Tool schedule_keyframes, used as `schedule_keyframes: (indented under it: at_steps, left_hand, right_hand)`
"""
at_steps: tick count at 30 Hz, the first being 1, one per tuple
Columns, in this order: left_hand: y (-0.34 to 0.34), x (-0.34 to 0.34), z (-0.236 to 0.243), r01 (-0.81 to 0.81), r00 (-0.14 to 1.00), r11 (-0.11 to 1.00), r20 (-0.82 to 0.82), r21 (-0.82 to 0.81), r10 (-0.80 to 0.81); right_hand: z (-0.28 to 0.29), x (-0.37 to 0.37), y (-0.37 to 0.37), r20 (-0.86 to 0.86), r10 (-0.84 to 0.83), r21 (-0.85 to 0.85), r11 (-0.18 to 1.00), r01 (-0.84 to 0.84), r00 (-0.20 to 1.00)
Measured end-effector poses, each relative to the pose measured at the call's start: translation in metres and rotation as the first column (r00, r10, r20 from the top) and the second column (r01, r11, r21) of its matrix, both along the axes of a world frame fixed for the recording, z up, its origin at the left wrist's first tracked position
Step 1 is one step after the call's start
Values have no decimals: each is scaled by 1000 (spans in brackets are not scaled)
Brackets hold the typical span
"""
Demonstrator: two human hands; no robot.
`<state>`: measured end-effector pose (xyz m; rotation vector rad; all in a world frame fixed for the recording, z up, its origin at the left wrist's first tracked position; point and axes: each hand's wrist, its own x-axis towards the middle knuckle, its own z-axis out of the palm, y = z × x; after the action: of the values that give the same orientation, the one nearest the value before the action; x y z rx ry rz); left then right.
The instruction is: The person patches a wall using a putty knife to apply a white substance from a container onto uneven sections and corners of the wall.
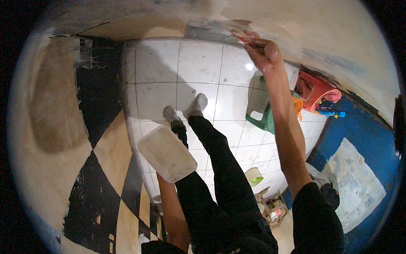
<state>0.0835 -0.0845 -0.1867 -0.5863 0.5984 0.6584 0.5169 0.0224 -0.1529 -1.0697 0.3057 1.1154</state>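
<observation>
A whitish rectangular plastic tub (167, 154) is held up at the left of my legs. My left forearm (171, 207) reaches up beneath the tub, and the hand itself is mostly hidden under it. My right arm stretches far forward, and my right hand (263, 53) is closed, close against the wall (296, 25). Something small with a reddish, whitish-smeared look (246, 37) shows at its fingertips; its kind I cannot make out. Grey and brown patches mark the wall surface around there.
Right of my legs, a green plastic stool (263, 116) and a red plastic stool (315, 91) stand on white floor tiles (198, 63). A blue surface with a pale patch (355, 184) lies farther right. At left is a black-and-beige diamond-patterned wall (101, 178). A basket (275, 211) sits lower right.
</observation>
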Motion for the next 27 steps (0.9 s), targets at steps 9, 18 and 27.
schedule_keyframes:
  at_steps: [9,18,27]
  left_hand:
    - [20,38,20,49,999,995,0,90,-49]
    - [9,12,7,5,999,994,-47,109,1]
    - [14,12,6,6,997,993,-76,120,3]
  right_hand:
    - [-94,61,-8,365,74,-141,990,-23,928]
    - [-17,11,-37,24,16,-83,996,-14,1000]
    - [-186,42,-13,374,193,-50,981,-188,907]
